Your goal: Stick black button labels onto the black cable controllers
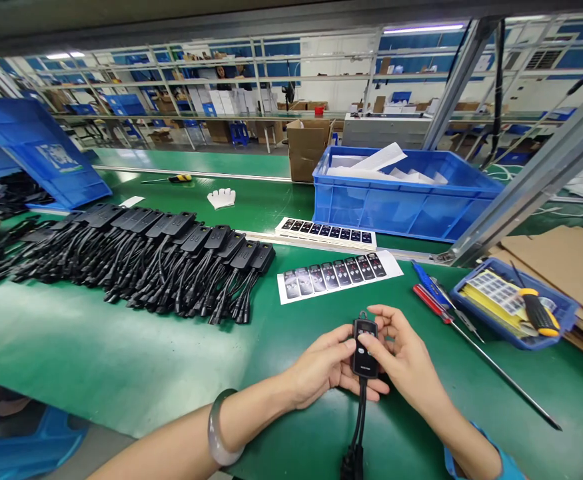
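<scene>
We list, left to right:
- Blue plastic bin (46, 160), tilted, far left beyond our hands.
- Black cabled controllers (191, 239), in a long row, left of our hands.
- White glove (221, 198), behind that row.
- Left hand (318, 371), bangle (216, 430) on its wrist: closed around the black push-button controller's left side, fingers beneath.
- Label sheet (336, 277), just beyond our hands.
- Black push-button controller (364, 360), upheld between both hands, cables hanging nearward.
- Right hand (408, 357): loosely curled on the controller's right side, thumb on its face.
- Red-handled screwdriver (434, 303), right of our hands.
- Blue tray (526, 343), farther right, holding a yellow-and-black-handled tool (540, 313).
</scene>
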{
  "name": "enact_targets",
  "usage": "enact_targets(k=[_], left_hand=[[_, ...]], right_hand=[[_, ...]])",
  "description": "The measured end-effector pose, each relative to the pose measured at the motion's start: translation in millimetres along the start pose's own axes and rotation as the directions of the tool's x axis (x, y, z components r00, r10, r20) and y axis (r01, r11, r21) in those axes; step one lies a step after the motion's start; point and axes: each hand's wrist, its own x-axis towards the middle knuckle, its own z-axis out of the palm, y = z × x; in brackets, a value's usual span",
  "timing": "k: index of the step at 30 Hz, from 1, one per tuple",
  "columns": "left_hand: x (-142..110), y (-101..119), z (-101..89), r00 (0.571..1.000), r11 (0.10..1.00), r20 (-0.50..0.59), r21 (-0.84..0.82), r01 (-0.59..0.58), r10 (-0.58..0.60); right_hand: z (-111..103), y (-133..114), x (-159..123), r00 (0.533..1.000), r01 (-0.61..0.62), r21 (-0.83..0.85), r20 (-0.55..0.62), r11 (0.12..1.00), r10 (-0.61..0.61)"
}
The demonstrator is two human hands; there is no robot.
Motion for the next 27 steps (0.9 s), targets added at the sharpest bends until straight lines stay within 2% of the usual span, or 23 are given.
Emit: enact_targets(k=[5, 10, 13, 17, 22, 24, 25, 26, 27], left_hand=[[1.0, 2.1, -0.9, 0.998, 0.998, -0.027, -0.042, -0.05, 0.049], [2.5, -2.0, -1.8, 0.99, 0.993, -0.082, 0.045, -0.114, 0.117], [3.8, -4.4, -1.6, 0.982, 0.984, -0.104, 0.11, -0.143, 0.155], [4.5, -7.4, -0.4, 0.978, 0.966, -0.125, 0.218, -0.139, 0.169], [5.3, -8.3, 0.2, 0.971, 0.953, -0.158, 0.27, -0.135, 0.182], [4.8, -3.1, -1.5, 0.952, 0.894, -0.156, 0.411, -0.18, 0.264], [4.5, 1.1, -3.2, 0.94, 0.818, -0.133, 0.541, -0.198, 0.315], [4.4, 6.1, -5.8, 0.925, 0.693, -0.097, 0.692, -0.202, 0.367], [4.8, 11.4, -9.1, 0.909, 0.523, -0.056, 0.831, -0.187, 0.414]], right_hand=[[2.2, 3.2, -3.7, 0.995, 0.037, -0.111, 0.098, 0.993, -0.026], [-0.1, 4.0, -6.0, 0.977, 0.019, -0.01, 0.211, 1.0, -0.016], [2.1, 0.8, -6.3, 0.981, 0.013, 0.012, 0.193, 1.0, -0.015], [8.0, 1.4, -6.0, 0.987, 0.075, -0.026, 0.141, 0.997, -0.071], [12.8, 4.5, -7.0, 0.984, 0.156, -0.195, 0.117, 0.968, -0.135], [12.5, 3.8, -7.2, 0.98, 0.194, -0.299, 0.11, 0.934, -0.168], [11.3, 3.4, -6.5, 0.976, 0.214, -0.349, 0.114, 0.912, -0.185], [9.2, 3.3, -5.1, 0.972, 0.234, -0.403, 0.122, 0.885, -0.202], [6.0, 3.7, -3.1, 0.969, 0.245, -0.466, 0.129, 0.85, -0.209]])
